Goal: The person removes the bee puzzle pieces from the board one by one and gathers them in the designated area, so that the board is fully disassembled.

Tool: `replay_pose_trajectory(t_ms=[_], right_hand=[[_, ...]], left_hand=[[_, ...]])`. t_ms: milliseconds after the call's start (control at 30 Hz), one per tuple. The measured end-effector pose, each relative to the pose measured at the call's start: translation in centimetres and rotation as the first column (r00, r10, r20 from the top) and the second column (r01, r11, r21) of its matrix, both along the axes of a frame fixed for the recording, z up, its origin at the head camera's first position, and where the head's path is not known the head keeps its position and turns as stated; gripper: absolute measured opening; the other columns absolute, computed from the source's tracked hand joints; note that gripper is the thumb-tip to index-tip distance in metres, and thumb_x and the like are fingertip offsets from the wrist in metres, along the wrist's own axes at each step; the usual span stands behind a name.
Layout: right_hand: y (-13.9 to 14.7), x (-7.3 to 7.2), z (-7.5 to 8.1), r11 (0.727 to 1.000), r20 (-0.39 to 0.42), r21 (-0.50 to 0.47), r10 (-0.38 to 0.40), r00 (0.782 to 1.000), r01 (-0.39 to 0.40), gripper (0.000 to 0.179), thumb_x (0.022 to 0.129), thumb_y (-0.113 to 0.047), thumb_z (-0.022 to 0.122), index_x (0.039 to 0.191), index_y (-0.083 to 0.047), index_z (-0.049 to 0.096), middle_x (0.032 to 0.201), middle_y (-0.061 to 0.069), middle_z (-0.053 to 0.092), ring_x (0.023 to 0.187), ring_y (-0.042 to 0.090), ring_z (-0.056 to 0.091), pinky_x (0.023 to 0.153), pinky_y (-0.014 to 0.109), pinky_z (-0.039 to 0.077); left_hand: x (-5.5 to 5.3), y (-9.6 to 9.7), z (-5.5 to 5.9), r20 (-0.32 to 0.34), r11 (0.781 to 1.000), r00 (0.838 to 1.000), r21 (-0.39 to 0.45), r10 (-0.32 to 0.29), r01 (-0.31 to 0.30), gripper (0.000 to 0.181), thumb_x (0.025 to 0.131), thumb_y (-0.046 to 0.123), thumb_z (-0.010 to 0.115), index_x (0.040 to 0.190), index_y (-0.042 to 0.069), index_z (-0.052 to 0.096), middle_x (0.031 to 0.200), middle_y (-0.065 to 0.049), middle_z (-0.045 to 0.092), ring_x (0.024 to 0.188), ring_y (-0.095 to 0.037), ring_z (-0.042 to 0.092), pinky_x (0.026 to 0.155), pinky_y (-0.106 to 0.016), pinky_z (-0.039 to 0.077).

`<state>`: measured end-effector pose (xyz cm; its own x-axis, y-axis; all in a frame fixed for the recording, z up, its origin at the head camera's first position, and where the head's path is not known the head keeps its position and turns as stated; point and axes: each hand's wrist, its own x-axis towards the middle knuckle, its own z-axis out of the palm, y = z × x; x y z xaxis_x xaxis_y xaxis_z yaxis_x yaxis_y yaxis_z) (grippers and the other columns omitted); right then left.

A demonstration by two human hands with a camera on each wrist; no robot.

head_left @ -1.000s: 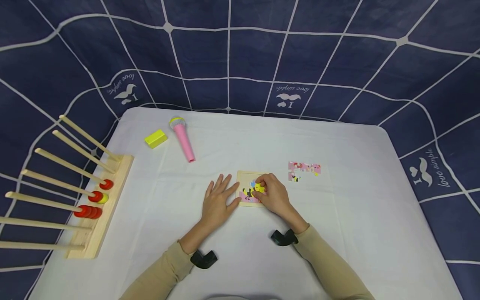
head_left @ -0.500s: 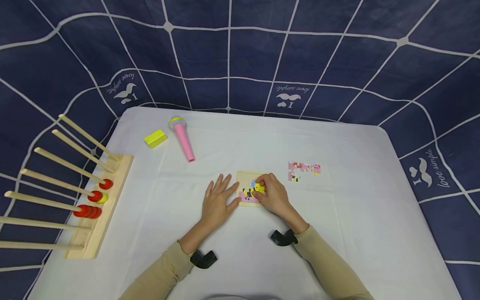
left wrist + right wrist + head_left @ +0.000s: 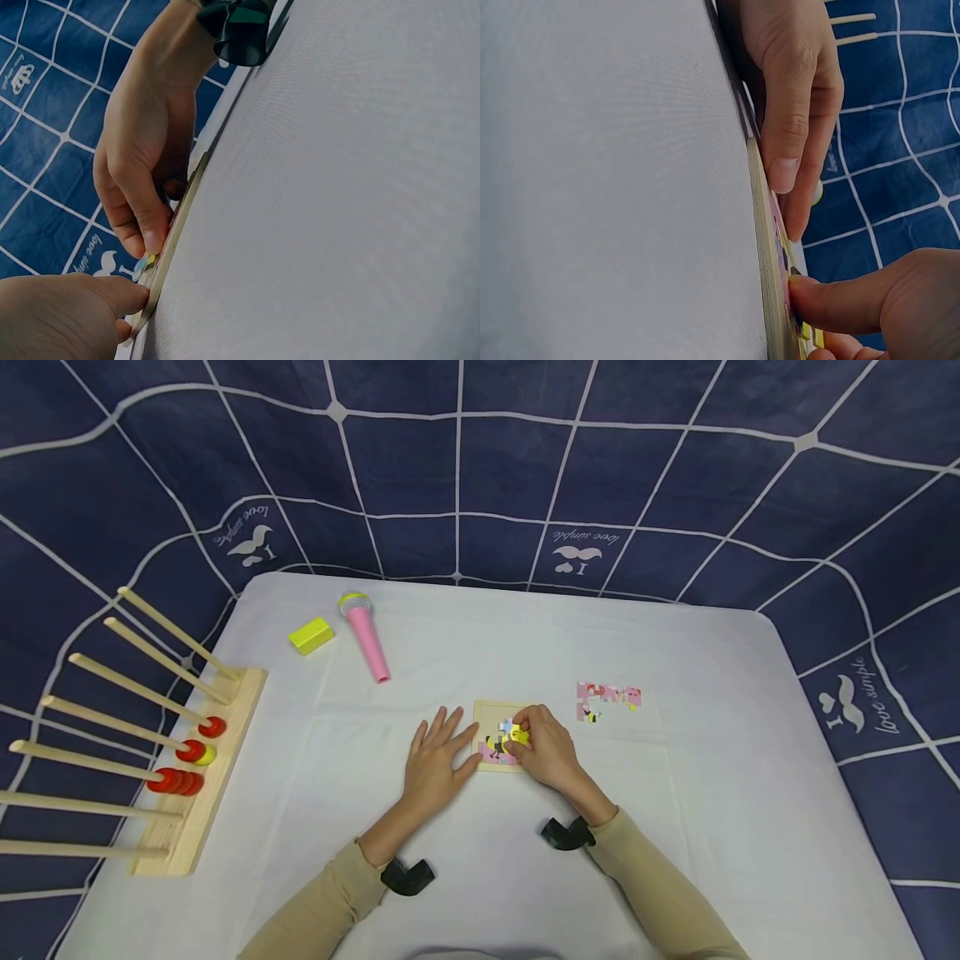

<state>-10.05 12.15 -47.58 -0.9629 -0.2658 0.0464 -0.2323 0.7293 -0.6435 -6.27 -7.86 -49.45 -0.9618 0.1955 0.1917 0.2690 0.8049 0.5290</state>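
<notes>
A small square puzzle board (image 3: 497, 704) with a pale wooden rim lies at the middle of the table, partly filled with pink, yellow and black pieces of a bee picture. My left hand (image 3: 435, 772) rests beside it, fingers spread, with thumb and index finger at its left edge. Over the board's right side, my right hand (image 3: 552, 750) pinches a yellow puzzle piece (image 3: 518, 737) between thumb and fingers, low over the picture. The right hand covers the board's right edge. In the left wrist view, the right fingertips (image 3: 154, 241) sit right at the board's surface.
Several joined or close-lying pink puzzle pieces (image 3: 609, 693) lie right of the board. A pink toy microphone (image 3: 367, 643) and a yellow block (image 3: 312, 636) are at the back left. A wooden peg rack (image 3: 238, 710) with red and yellow beads stands along the left side.
The yellow piece and the light blue patch beside it have shifted very slightly under the right fingers. The left hand has stayed in place.
</notes>
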Motion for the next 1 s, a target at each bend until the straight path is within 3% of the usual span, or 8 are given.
replay_pose_trajectory(t_ms=[300,600,767,900,1000], right_hand=[[0.0,0.1,0.4,1.0,-0.026,-0.031,-0.001,1.0,0.0,0.035,0.078,-0.009,0.08,0.103,-0.005,0.057,0.093,0.008,0.056,0.075,0.017,0.05,0.067,0.028,0.039],[0.1,0.1,0.6,0.984,-0.097,-0.173,0.027,0.995,-0.043,0.024,0.078,0.004,0.076,0.095,-0.005,0.061,0.086,0.007,0.058,0.075,0.016,0.055,0.063,0.023,0.045],[0.8,-0.3,0.9,0.945,-0.05,-0.324,0.034,0.998,-0.048,0.019,0.083,0.004,0.073,0.098,-0.002,0.064,0.086,0.011,0.061,0.073,0.016,0.055,0.061,0.018,0.046],[1.7,-0.6,1.9,0.89,0.029,-0.455,0.013,1.0,0.002,0.019,0.086,0.004,0.07,0.103,0.002,0.063,0.087,0.018,0.065,0.073,0.016,0.06,0.062,0.016,0.049],[2.8,-0.9,2.6,0.876,0.076,-0.478,-0.029,0.997,0.062,0.02,0.086,0.004,0.069,0.105,0.005,0.064,0.089,0.021,0.066,0.074,0.014,0.061,0.062,0.015,0.05]], left_hand=[[0.0,0.0,0.0,0.005,1.0,1.0,0.003,0.001,-0.001,0.047,0.088,0.033,0.071,0.13,0.014,0.064,0.15,-0.013,0.046,0.145,-0.035,0.032,0.118,-0.056,0.02],[0.1,-0.1,0.0,0.002,1.0,1.0,0.009,-0.003,0.003,0.046,0.088,0.032,0.071,0.13,0.014,0.065,0.15,-0.013,0.047,0.145,-0.034,0.033,0.117,-0.056,0.021],[0.1,0.0,0.2,0.014,1.0,1.0,0.005,-0.002,0.002,0.047,0.089,0.033,0.07,0.131,0.015,0.064,0.151,-0.012,0.045,0.146,-0.034,0.032,0.118,-0.055,0.02],[0.2,0.0,0.1,0.016,1.0,1.0,0.003,-0.001,0.001,0.047,0.089,0.033,0.07,0.131,0.014,0.063,0.151,-0.013,0.045,0.146,-0.034,0.031,0.118,-0.055,0.019],[0.2,-0.1,0.1,0.009,1.0,1.0,0.004,0.001,-0.001,0.047,0.088,0.033,0.07,0.131,0.014,0.064,0.151,-0.013,0.045,0.146,-0.034,0.031,0.118,-0.055,0.019]])
